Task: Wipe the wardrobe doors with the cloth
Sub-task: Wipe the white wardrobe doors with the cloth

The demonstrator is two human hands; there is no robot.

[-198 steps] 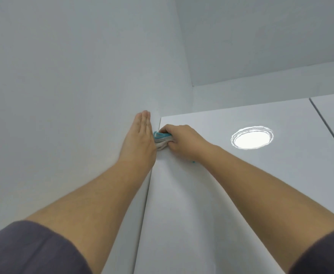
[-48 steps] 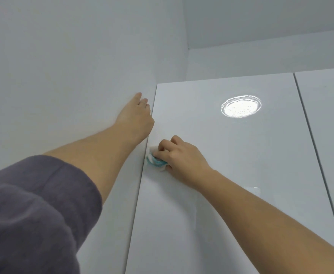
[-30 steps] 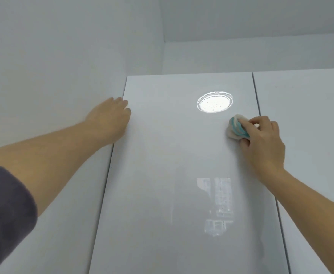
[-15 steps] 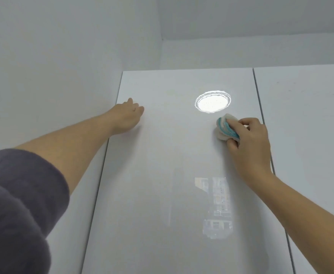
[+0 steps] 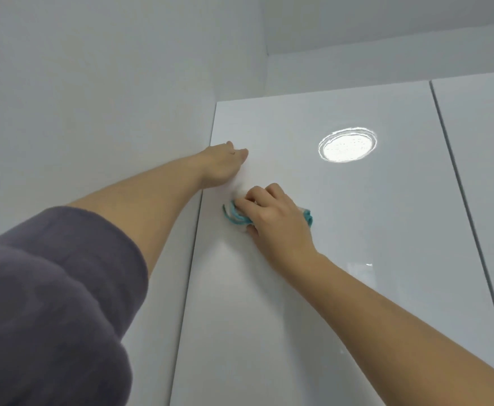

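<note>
Two hands are up on the wardrobe, with one cloth in play. The right hand (image 5: 272, 221) has the cloth (image 5: 235, 216) bunched under curled fingers and presses it flat on the left door (image 5: 313, 303). The cloth is white with teal stripes and pokes out on both sides of the hand: a bigger wad at the fingertips, a small teal corner on the right. It sits in the door's upper part, close to the left edge, below and left of one bright oval reflection (image 5: 347, 145) of a lamp.

The left hand (image 5: 223, 164) is just above the cloth, not touching it, and lies on the same door right at the left edge. It has hold of nothing I can see. From the wrist end its fingers are foreshortened, and I cannot tell whether they are bent or straight.

Doors in view: two. The right door (image 5: 491, 200) shows only as a strip, split from the left one by one dark seam (image 5: 459, 186). One plain wall (image 5: 78, 98) meets the left door's edge. One grey-purple sleeve (image 5: 43, 303) fills the lower left, on the left arm. Both forearms are bare.
</note>
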